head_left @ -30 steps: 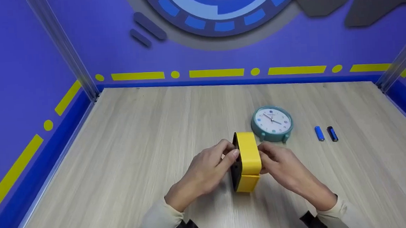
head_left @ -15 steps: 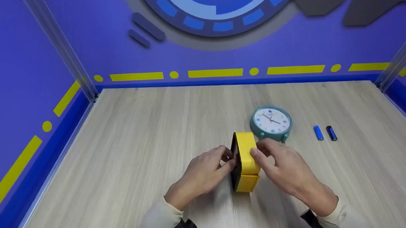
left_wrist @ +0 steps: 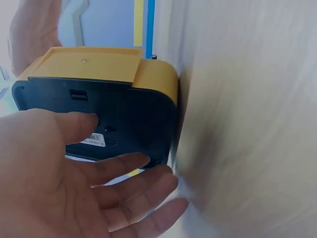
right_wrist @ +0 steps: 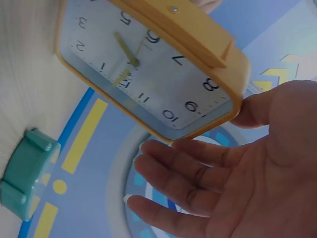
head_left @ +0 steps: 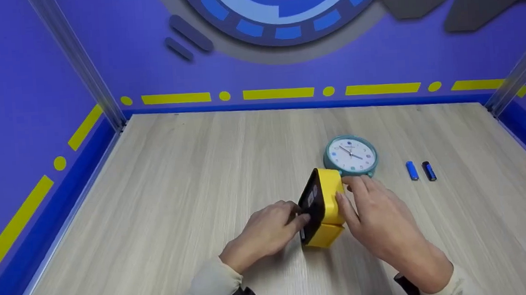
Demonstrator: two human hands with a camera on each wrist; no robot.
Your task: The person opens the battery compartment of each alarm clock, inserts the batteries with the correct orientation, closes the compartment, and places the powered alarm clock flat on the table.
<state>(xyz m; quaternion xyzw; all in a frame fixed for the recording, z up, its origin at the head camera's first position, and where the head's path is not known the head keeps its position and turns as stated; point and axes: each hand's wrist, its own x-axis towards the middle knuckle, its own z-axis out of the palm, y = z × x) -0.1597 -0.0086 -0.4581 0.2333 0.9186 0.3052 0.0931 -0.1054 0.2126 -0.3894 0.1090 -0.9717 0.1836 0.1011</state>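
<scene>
A yellow alarm clock (head_left: 332, 196) stands on its side on the table in front of me. Its black back (left_wrist: 143, 116) faces left, and its white dial (right_wrist: 153, 84) shows in the right wrist view. My left hand (head_left: 271, 228) is at the back, the thumb against the black panel and the other fingers extended loosely near its edge. With thumb and fingers, my right hand (head_left: 381, 222) pinches the casing at a corner. Just behind lies a teal alarm clock (head_left: 351, 155), dial up.
Two batteries, one blue (head_left: 412, 170) and one black and blue (head_left: 429, 171), lie side by side at the right. Blue walls with yellow marks (head_left: 278, 93) border the wooden table (head_left: 177, 172) at the back and both sides.
The yellow clock has turned so more of its black back shows, and its top has shifted right. My right thumb has come onto the yellow casing. The left hand has moved slightly down.
</scene>
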